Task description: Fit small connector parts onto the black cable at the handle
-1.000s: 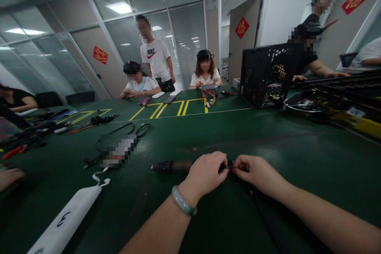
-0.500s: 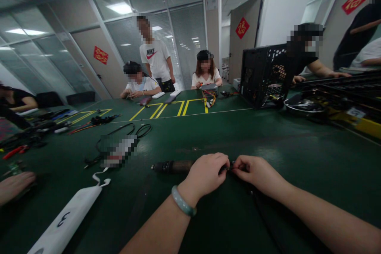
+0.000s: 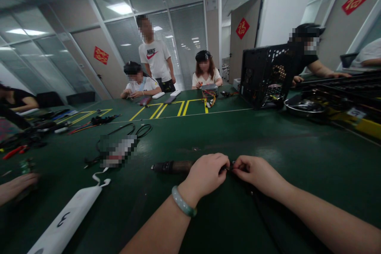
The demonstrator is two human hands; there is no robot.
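Observation:
An electric screwdriver (image 3: 178, 167) with a brown-and-black barrel lies on the green table, its metal tip pointing left. My left hand (image 3: 208, 172) is closed around its rear end and hides that part. Close beside it, my right hand (image 3: 253, 170) pinches a small dark piece at the screwdriver's tail, seemingly the end of a black cable. The fingertips of both hands nearly meet there, and the joint between the two parts is mostly hidden. From beneath my right hand the black cable (image 3: 263, 216) runs down toward the near edge.
At left are a white power strip (image 3: 67, 218), a blurred device with a black cord (image 3: 145, 129) and another person's hand (image 3: 20, 186). Tangled cables (image 3: 29, 135) lie farther left. A black computer case (image 3: 264, 77) and a metal bowl (image 3: 306, 106) stand at back right. People sit around the table.
My hands and the screwdriver stay almost in place. At the left edge, the other person's hand has shifted slightly. A person in black at the far right has left the view.

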